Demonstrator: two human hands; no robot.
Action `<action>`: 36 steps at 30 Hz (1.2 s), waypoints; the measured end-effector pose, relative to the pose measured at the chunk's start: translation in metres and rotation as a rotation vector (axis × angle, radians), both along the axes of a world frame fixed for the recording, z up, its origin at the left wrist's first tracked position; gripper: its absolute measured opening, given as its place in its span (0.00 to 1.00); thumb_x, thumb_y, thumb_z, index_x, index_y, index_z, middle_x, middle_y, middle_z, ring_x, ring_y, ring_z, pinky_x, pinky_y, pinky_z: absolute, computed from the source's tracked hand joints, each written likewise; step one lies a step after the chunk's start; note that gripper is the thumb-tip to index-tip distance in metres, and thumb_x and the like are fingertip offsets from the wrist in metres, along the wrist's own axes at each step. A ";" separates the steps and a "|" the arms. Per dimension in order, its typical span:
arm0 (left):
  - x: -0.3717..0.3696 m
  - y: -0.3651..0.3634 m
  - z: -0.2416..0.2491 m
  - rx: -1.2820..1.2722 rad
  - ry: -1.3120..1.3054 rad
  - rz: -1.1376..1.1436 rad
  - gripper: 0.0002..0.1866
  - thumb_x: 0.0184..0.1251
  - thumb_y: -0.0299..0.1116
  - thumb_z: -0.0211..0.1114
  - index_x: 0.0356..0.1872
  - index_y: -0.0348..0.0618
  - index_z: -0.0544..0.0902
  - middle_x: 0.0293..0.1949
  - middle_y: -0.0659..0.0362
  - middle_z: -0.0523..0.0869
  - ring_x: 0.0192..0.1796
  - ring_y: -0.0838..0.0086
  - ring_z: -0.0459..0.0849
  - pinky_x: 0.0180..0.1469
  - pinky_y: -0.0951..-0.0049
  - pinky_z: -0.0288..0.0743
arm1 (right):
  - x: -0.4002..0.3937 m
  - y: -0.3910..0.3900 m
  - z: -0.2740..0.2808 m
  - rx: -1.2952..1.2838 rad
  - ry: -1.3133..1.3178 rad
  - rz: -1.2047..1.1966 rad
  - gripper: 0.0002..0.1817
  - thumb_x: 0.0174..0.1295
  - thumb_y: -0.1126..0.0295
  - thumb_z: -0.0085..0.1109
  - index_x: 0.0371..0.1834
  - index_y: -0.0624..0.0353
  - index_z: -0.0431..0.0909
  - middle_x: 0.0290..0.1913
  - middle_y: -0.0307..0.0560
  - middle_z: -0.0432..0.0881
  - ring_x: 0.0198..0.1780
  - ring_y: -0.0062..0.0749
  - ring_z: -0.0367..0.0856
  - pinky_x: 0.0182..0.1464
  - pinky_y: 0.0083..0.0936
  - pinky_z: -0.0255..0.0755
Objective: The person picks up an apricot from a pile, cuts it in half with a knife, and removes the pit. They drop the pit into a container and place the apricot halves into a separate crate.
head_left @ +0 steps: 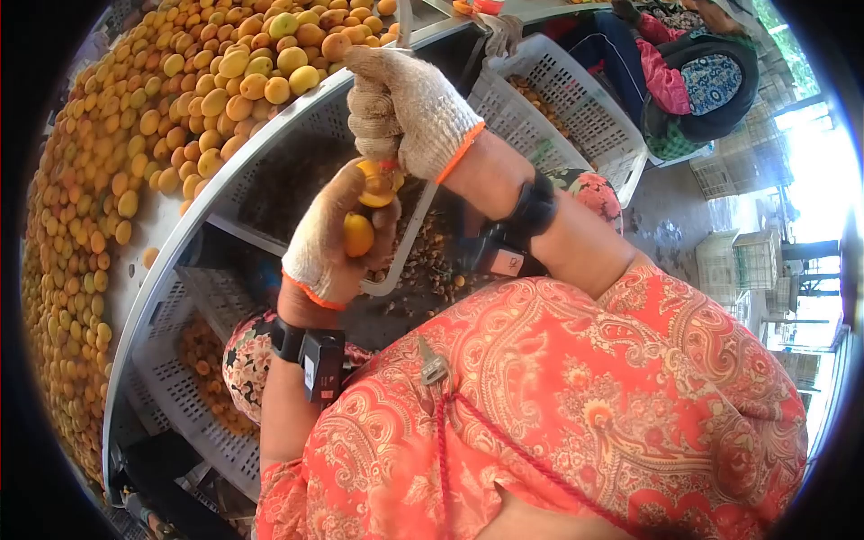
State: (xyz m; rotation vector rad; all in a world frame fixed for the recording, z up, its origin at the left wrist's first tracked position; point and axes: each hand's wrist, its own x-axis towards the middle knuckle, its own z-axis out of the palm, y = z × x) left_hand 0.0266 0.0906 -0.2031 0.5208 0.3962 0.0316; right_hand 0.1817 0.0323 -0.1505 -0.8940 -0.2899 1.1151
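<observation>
My left hand [331, 236], in a stained white glove, holds an orange-yellow apricot [358, 234] against the palm and a cut-open apricot [378, 186] between thumb and fingers. Just above it, my right hand [403, 112], gloved too, is closed, its fingers curled down to the top of the cut apricot. A small red bit shows at its fingertips; what the fingers grip is mostly hidden. Both hands are over the near edge of the metal table [135, 310], whose top bears a large heap of whole apricots [216, 99].
Below the table edge, a grey crate [184, 378] holds apricot pieces at the left. Pits [436, 261] lie beneath my hands. Beyond my right arm are white crates [576, 99] with apricot pieces. A seated person [666, 76] is at the upper right, near stacked crates [754, 259].
</observation>
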 end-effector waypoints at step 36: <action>0.007 -0.013 -0.013 0.228 -0.141 0.067 0.19 0.65 0.32 0.66 0.55 0.43 0.72 0.31 0.55 0.79 0.22 0.75 0.76 0.19 0.79 0.65 | -0.022 -0.015 0.007 0.150 -0.429 -0.261 0.11 0.68 0.61 0.65 0.33 0.56 0.80 0.21 0.35 0.77 0.18 0.20 0.75 0.18 0.18 0.64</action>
